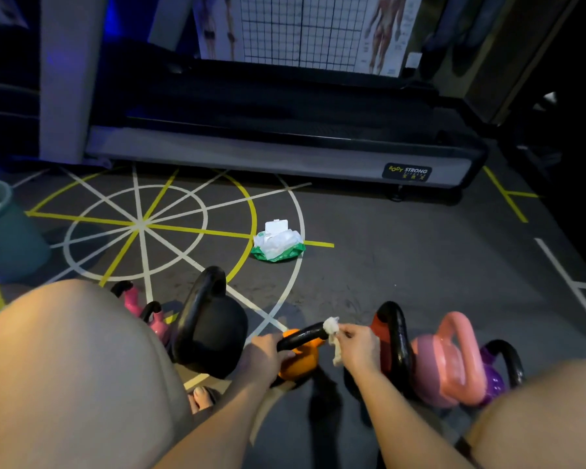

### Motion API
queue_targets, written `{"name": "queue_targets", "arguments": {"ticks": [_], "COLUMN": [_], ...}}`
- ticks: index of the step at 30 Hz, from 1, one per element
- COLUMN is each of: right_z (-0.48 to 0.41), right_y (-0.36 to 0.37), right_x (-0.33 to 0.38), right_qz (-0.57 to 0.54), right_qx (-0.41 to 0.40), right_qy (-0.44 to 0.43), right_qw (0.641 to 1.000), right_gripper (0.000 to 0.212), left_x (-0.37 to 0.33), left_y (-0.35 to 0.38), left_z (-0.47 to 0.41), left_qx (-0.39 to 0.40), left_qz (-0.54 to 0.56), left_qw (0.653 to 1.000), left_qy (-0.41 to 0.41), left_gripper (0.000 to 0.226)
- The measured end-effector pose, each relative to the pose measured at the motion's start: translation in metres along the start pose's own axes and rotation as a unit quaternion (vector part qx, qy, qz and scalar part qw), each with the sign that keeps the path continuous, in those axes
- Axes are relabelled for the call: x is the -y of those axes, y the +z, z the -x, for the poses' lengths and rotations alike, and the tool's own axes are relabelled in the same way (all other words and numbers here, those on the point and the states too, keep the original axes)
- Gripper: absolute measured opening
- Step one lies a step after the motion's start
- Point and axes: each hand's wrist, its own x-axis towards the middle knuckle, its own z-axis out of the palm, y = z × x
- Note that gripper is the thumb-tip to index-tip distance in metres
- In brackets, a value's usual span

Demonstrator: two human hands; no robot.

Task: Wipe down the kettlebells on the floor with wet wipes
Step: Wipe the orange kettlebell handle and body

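Observation:
An orange kettlebell point(300, 362) with a black handle lies tilted on the floor between my knees. My left hand point(263, 358) grips the near end of its handle. My right hand point(357, 346) pinches a crumpled white wet wipe point(332, 330) against the far end of that handle. To the left stands a large black kettlebell point(214, 328), with two small pink kettlebells point(134, 299) beyond it. On the right are a red kettlebell with a black handle point(391, 336), a salmon pink kettlebell point(449, 360) and a purple kettlebell point(496, 380).
An open green pack of wet wipes point(278, 243) lies on the grey floor ahead, over yellow and white floor markings. A teal bin point(4, 231) stands at the left edge. A treadmill base point(285, 157) runs across the back. My bare knees fill both lower corners.

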Motion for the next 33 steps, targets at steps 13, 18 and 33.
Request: {"name": "queue_targets", "arguments": {"ticks": [13, 18, 33], "right_z": [-0.022, -0.043, -0.037], "right_y": [0.033, 0.028, 0.044], "right_x": [-0.004, -0.007, 0.027], "right_qz": [-0.069, -0.105, -0.017], "right_qx": [-0.014, -0.072, 0.046], "right_qy": [0.097, 0.126, 0.039], "right_qw": [0.993, 0.984, 0.998], "right_gripper": [0.023, 0.027, 0.026], "left_x": [0.006, 0.002, -0.007], "left_y": [0.024, 0.042, 0.02], "left_z": [-0.004, -0.004, -0.019], "left_qx": [-0.023, -0.094, 0.046], "left_qz": [0.067, 0.05, -0.002], "left_qw": [0.997, 0.994, 0.999], "left_qy": [-0.03, 0.029, 0.002], "left_gripper": [0.038, 0.063, 0.072]}}
